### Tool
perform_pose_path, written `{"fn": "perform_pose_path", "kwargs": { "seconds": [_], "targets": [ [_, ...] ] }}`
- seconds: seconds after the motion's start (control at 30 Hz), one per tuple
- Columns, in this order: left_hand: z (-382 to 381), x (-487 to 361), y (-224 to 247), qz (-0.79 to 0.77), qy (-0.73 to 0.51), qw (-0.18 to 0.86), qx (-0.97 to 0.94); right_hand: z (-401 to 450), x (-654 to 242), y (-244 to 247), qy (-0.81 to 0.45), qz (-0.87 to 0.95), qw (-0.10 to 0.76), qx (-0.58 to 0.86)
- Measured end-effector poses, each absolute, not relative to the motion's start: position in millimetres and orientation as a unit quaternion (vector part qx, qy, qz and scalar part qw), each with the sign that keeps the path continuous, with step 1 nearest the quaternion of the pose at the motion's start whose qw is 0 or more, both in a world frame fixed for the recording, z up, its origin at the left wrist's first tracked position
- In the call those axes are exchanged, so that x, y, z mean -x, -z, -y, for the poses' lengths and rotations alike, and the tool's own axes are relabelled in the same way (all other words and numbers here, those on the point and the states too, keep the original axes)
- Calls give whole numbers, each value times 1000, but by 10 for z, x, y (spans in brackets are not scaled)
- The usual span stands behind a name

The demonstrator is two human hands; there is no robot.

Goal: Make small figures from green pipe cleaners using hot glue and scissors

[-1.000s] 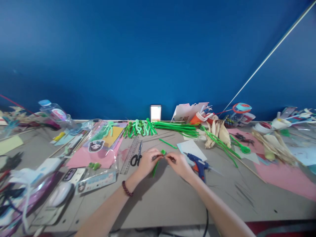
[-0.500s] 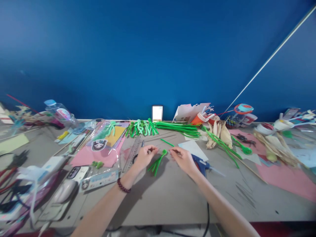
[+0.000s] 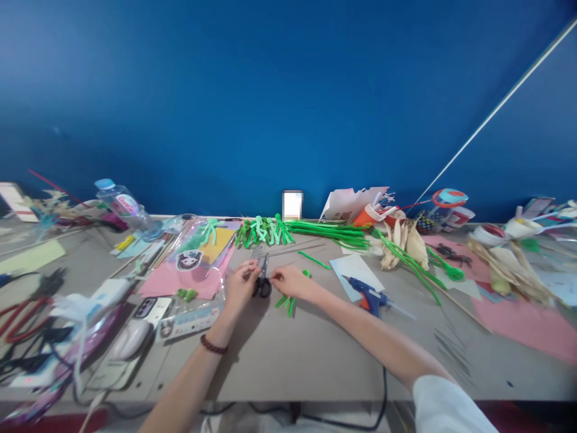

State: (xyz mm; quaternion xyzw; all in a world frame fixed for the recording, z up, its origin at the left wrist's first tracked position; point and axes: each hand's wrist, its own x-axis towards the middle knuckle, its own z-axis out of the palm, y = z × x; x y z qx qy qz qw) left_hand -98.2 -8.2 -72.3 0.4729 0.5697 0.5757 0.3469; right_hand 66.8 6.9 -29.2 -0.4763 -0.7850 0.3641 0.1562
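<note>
Black-handled scissors [image 3: 262, 287] lie between my two hands, blades pointing to the wall. My left hand [image 3: 242, 284], a dark bead bracelet on its wrist, is just left of them with fingers curled together; anything in its pinch is too small to make out. On the other side, my right hand [image 3: 291, 281] has its closed fingertips right by the scissor handles. Whether it grips them I cannot tell. Partly hidden beneath the right hand is a small bundle of green pipe cleaners [image 3: 286, 302]. A single green pipe cleaner [image 3: 314, 260] lies beyond.
Long green pipe cleaners [image 3: 331, 233] and finished-looking green bunches [image 3: 264, 231] line the wall. A blue glue gun [image 3: 372, 297] lies to the right on pale paper. Pink sheets under plastic [image 3: 180, 279], a phone with a mouse [image 3: 130, 340] and a bottle [image 3: 126, 207] occupy the left.
My right hand has moved left, over the small green bundle, to the scissors. My left hand has shifted left, uncovering the scissor handles. The view has turned slightly left.
</note>
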Motion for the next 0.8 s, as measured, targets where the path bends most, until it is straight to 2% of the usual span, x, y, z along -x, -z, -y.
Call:
{"fn": "perform_pose_path", "kwargs": {
  "seconds": [0.2, 0.4, 0.63, 0.8],
  "targets": [
    [79, 940, 706, -575, -576, 366, -452, -96, -466, 367, -283, 812, 120, 495],
    [68, 959, 765, -590, -556, 350, -470, -126, -425, 464, -281, 795, 131, 522],
    [113, 898, 708, -565, -564, 467, -379, -114, -439, 484, -289, 758, 185, 554],
    [124, 846, 642, -497, -631, 528, -275, -83, -443, 525, -326, 735, 241, 544]
  ]
}}
